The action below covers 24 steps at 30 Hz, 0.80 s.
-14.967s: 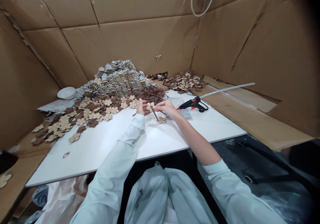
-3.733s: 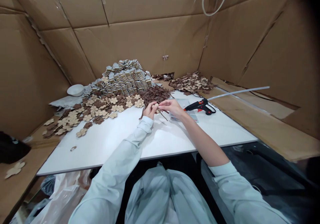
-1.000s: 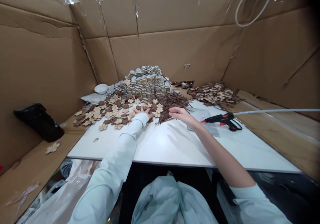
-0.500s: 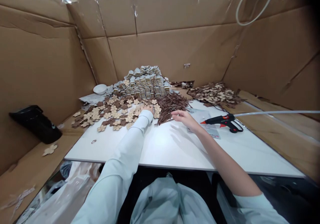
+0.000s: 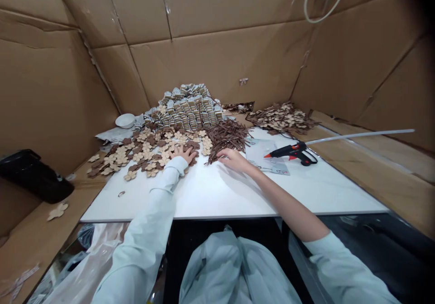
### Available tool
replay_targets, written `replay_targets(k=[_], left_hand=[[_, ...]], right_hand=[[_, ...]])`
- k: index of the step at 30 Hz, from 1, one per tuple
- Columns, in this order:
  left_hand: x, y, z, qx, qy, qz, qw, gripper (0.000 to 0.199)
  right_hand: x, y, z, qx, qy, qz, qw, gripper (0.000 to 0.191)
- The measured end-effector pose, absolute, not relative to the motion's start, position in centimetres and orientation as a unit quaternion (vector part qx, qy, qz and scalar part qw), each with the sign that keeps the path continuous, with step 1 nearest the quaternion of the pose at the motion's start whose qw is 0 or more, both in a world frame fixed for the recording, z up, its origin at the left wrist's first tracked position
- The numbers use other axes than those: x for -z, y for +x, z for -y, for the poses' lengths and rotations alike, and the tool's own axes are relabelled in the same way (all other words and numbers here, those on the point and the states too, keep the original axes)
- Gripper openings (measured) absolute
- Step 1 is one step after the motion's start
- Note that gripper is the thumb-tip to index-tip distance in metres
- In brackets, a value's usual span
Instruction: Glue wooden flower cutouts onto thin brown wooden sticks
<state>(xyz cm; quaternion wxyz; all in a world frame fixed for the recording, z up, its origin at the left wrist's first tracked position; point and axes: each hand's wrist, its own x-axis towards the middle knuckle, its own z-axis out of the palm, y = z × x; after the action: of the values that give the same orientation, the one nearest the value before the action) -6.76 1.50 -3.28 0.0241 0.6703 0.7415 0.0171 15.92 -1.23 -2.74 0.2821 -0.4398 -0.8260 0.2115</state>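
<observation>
My left hand [image 5: 184, 154] lies with its fingers spread on the loose tan and brown flower-shaped pieces [image 5: 146, 149] at the table's left. Near the front edge of a heap of thin brown strips [image 5: 228, 135] is my right hand [image 5: 233, 159], its fingers partly extended and nothing seen in them. A black and orange glue gun [image 5: 288, 152] rests right of that hand, its orange tip pointing left, over a clear plastic sheet [image 5: 275, 164]. Stacked small silvery packets [image 5: 192, 109] stand behind the flower pieces.
On the white table [image 5: 217, 195] a small ring [image 5: 121, 194] lies at the left. A white bowl [image 5: 125, 121] sits at the back left. Another flower pile [image 5: 283, 117] is at the back right. A black container [image 5: 37, 176] leans at the far left. Cardboard walls [image 5: 217, 59] surround the table.
My left hand has moved left over the flower pieces, and its fingers now show spread. My right hand has shifted slightly nearer the strips. The camera view has shifted.
</observation>
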Motion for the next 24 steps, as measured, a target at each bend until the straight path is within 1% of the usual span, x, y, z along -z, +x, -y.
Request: replay_targets(k=[5, 11, 15, 17, 19, 20, 22, 24], left_hand=[[4.5, -3.2, -0.9, -0.072, 0.664, -0.743, 0.034, 0.058], [2.8, -2.6, -0.7, -0.145, 0.640, -0.751, 0.073, 0.053], [1.5, -4.8, -1.0, -0.099, 0.719, -0.685, 0.066, 0.050], [1.2, -5.8, -1.2, -0.072, 0.756, -0.648, 0.059, 0.056], [1.0, -6.6, -1.3, -0.063, 0.765, -0.639, 0.040, 0.062], [1.0, -6.9, -1.3, -0.066, 0.762, -0.644, 0.027, 0.060], [1.0, -7.3, -1.4, -0.083, 0.748, -0.659, 0.002, 0.051], [1.0, -7.5, -1.4, -0.106, 0.729, -0.676, -0.010, 0.043]], right_hand=[[2.7, 15.9, 1.3, -0.188, -0.442, 0.825, 0.297, 0.022], [3.0, 16.8, 1.6, -0.148, -0.451, 0.831, 0.290, 0.022], [3.2, 16.4, 1.7, -0.117, -0.445, 0.841, 0.284, 0.023], [3.1, 15.6, 1.4, -0.091, -0.426, 0.852, 0.291, 0.024], [2.9, 14.3, 0.9, -0.070, -0.386, 0.875, 0.284, 0.030], [2.7, 13.6, 0.6, -0.065, -0.360, 0.890, 0.273, 0.036], [2.5, 12.0, -0.2, -0.061, -0.307, 0.921, 0.230, 0.052], [2.4, 10.5, -0.9, -0.056, -0.273, 0.944, 0.177, 0.062]])
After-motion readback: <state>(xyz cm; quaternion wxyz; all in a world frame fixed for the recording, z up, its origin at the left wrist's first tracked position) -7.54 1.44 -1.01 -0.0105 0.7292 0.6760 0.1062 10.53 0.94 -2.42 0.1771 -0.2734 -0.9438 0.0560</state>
